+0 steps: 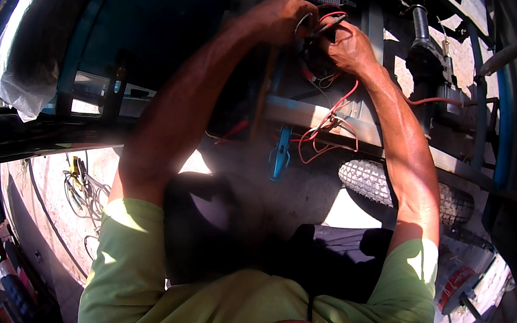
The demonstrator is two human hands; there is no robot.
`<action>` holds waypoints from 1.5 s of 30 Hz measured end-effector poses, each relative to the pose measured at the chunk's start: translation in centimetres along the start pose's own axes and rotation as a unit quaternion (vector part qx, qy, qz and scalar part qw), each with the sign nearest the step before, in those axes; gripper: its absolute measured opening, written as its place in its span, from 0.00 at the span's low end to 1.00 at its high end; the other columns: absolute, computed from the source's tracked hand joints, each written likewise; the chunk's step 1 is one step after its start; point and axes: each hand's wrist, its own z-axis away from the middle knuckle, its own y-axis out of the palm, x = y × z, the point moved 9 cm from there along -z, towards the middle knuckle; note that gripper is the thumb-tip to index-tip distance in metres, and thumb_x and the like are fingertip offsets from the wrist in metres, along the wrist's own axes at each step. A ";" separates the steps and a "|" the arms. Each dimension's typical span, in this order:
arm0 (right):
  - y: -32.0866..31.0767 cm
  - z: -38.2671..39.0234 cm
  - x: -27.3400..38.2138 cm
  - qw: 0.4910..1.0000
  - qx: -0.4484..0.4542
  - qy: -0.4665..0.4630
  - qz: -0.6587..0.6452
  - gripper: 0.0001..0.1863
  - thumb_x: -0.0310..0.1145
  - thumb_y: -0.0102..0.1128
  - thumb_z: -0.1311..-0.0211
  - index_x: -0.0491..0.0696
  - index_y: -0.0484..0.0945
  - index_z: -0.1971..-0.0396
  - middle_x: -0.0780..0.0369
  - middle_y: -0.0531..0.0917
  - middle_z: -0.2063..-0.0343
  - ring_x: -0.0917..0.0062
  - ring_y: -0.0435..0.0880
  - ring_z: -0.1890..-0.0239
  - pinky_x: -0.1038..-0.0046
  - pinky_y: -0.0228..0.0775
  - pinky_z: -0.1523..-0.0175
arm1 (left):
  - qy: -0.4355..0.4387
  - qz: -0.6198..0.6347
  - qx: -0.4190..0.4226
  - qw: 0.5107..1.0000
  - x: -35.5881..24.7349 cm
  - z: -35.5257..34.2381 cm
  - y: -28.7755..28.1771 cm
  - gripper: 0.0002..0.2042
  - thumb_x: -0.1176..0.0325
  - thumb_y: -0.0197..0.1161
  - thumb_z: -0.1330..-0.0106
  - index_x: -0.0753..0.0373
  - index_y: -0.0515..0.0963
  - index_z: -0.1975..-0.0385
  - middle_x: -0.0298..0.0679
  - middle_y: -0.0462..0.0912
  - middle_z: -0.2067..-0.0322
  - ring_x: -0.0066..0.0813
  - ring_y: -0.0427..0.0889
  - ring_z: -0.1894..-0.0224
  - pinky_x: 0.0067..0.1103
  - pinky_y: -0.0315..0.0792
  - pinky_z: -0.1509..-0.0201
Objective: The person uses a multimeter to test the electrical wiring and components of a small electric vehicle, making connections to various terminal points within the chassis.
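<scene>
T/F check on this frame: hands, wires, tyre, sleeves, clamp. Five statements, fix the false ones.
1. Both hands, left hand and right hand, are at the red wires. True.
2. The knobbly tyre lies under the left forearm. False: under the right forearm.
3. The sleeves are blue. False: light green.
4. More red wires hang below the right hand. True.
5. The blue clamp is held in the left hand. False: it hangs untouched below.

Red wires (pixel 326 121): thin, insulated, tangled. The bundle starts at the 12 o'clock area of the view, where its upper ends sit gathered, then trails toward 6 o'clock, forming slack loops over a pale horizontal metal frame rail (pixel 315 118) just right of centre.
</scene>
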 end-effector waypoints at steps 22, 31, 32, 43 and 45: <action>0.4 -0.1 -0.2 0.999 0.001 -0.037 0.028 0.13 0.37 0.63 0.36 0.51 0.82 0.54 0.57 0.86 0.62 0.61 0.86 0.59 0.65 0.78 0.50 | -0.020 0.010 0.008 1.000 -0.3 -0.1 -0.9 0.12 0.72 0.69 0.45 0.61 0.85 0.59 0.48 0.88 0.61 0.48 0.87 0.55 0.34 0.80 0.53; -0.2 -0.1 0.5 1.000 0.022 -0.002 -0.013 0.14 0.37 0.64 0.38 0.51 0.83 0.54 0.57 0.87 0.62 0.60 0.86 0.60 0.64 0.79 0.53 | -0.028 -0.028 -0.002 0.999 -0.3 0.0 -1.1 0.13 0.70 0.68 0.44 0.61 0.85 0.59 0.49 0.87 0.61 0.48 0.87 0.55 0.35 0.80 0.52; -0.1 -0.2 0.5 1.000 0.026 0.000 -0.012 0.14 0.37 0.64 0.38 0.51 0.83 0.54 0.57 0.87 0.62 0.60 0.86 0.60 0.64 0.79 0.53 | -0.030 -0.028 -0.001 0.999 -0.2 0.0 -1.0 0.13 0.70 0.68 0.44 0.61 0.85 0.59 0.49 0.87 0.61 0.48 0.87 0.55 0.35 0.80 0.52; 1.1 -0.1 -0.3 0.995 0.033 -0.041 0.082 0.12 0.34 0.60 0.35 0.51 0.84 0.54 0.60 0.85 0.57 0.65 0.85 0.54 0.69 0.78 0.46 | -0.007 -0.036 -0.010 0.999 0.6 -0.3 -0.5 0.13 0.69 0.68 0.44 0.61 0.84 0.58 0.50 0.87 0.61 0.50 0.86 0.54 0.36 0.80 0.52; 1.0 0.0 -0.5 0.995 0.025 -0.047 0.089 0.12 0.35 0.60 0.35 0.51 0.83 0.53 0.59 0.85 0.57 0.63 0.85 0.54 0.67 0.78 0.46 | -0.003 -0.033 -0.005 0.999 0.5 -0.4 -0.4 0.13 0.69 0.68 0.43 0.61 0.84 0.57 0.50 0.87 0.60 0.50 0.86 0.54 0.36 0.80 0.51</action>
